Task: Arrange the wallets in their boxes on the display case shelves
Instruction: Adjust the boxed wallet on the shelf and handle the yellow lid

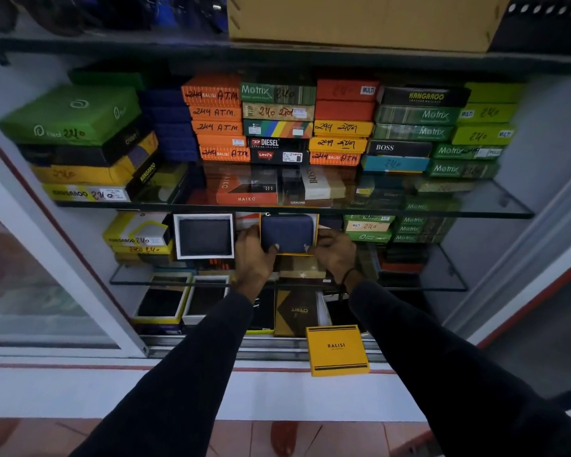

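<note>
A dark blue wallet lies in an open yellow box that stands tilted on the middle glass shelf. My left hand grips the box's left side and my right hand its right side, thumbs on the lower edge of the wallet. To the left stands an open white box with a black wallet. A yellow BALISI lid rests on the case's bottom sill, below my right forearm.
The upper glass shelf carries stacks of closed orange, green, yellow and black wallet boxes. Several open boxes with dark wallets sit on the bottom shelf. A sliding glass door is at the left. A cardboard carton sits on top.
</note>
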Tool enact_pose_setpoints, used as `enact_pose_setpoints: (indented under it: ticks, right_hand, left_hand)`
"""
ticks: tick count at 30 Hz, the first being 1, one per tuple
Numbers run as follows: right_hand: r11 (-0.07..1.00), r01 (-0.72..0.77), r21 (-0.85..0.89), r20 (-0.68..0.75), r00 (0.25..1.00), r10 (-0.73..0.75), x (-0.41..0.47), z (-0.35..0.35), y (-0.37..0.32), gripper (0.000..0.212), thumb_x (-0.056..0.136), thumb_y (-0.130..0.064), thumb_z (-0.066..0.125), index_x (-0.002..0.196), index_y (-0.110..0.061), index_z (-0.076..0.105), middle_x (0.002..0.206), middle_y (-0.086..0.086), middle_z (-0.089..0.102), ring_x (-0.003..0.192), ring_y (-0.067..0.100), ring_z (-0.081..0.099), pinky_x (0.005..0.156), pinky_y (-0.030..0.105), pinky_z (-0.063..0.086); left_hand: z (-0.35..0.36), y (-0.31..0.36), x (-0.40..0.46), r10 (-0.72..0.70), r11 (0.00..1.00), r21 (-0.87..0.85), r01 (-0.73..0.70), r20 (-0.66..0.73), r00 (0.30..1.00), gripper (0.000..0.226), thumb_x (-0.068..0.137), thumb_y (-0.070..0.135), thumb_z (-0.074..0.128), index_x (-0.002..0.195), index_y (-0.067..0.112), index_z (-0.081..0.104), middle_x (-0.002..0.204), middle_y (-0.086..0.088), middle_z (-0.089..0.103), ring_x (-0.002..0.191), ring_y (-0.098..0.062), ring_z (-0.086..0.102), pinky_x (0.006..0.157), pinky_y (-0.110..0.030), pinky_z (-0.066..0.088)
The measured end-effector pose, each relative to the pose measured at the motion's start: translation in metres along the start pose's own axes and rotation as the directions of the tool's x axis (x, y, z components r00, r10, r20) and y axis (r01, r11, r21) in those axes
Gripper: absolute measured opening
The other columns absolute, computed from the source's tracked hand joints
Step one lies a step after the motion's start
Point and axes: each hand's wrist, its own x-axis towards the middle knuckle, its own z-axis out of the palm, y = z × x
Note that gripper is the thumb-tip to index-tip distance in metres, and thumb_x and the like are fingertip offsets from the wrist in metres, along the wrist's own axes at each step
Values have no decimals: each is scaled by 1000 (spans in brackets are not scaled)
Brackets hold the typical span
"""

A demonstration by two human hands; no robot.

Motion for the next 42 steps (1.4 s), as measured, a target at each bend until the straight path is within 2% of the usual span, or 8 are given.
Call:
enact_pose_setpoints:
  ticks: [5,10,15,19,26,34,38,42]
  right_hand:
    - [998,0,57,-70,998,4,-17,-10,9,35,73,-20,79,106,-12,73,93,-1,71,100,19,68,95,34,54]
    - [965,212,-154,-246,938,-246,-68,-34,39,20,75,-37,57,84,-24,69,72,-5,70,75,20,69,65,30,54]
    - [933,246,-263,-331,885,-327,-113,-59,105,11,76,-33,63,75,-22,66,66,-3,67,62,18,64,54,28,48]
    - [951,-81,-300,-187,982,24,-130,-79,170,18,82,-22,57,71,-12,68,73,5,72,71,26,68,61,26,44]
    - [872,-489,-9,124,865,486,-112,-82,191,22,87,-13,57,65,-13,62,94,21,73,89,36,67,79,46,52]
    - [816,-573,75,226,807,546,-94,-75,195,30,88,-18,61,100,7,73,107,26,74,95,37,72,66,32,45]
    - [861,-506,-42,155,848,506,-92,-71,189,16,78,-19,73,69,-6,71,68,7,67,68,20,61,58,30,46]
    - [879,-452,-149,93,879,468,-95,-67,189,27,76,-28,80,60,-13,64,77,9,67,77,22,63,74,35,50]
  left_hand:
    - [-3,-3,-32,14,1000,-16,-15,-54,998,56,88,18,73,137,9,49,138,-14,52,128,-30,52,108,-45,46]
    - [10,-16,-91,318,948,89,-305,-234,919,28,90,9,60,118,4,60,122,-17,57,112,-29,55,97,-38,47]
    - [66,-24,-149,639,739,140,-659,164,751,17,86,15,57,102,11,63,103,-8,60,93,-23,59,76,-35,53]
    - [113,-19,-168,406,737,230,-635,600,689,62,74,46,68,127,18,52,124,-4,53,108,-27,59,85,-40,53]
    - [162,-7,-154,170,649,414,-638,739,653,119,58,71,77,151,16,27,151,-10,40,132,-34,45,106,-50,38]
    - [159,7,-142,206,660,385,-645,734,648,116,46,66,83,142,17,41,139,-8,49,121,-31,53,100,-46,45]
    - [130,4,-127,240,805,254,-536,686,686,116,42,64,84,140,19,40,136,-4,50,116,-29,57,91,-41,51]
    - [92,-10,-110,226,906,109,-409,692,685,112,43,54,89,139,30,37,142,2,43,130,-23,41,96,-38,42]
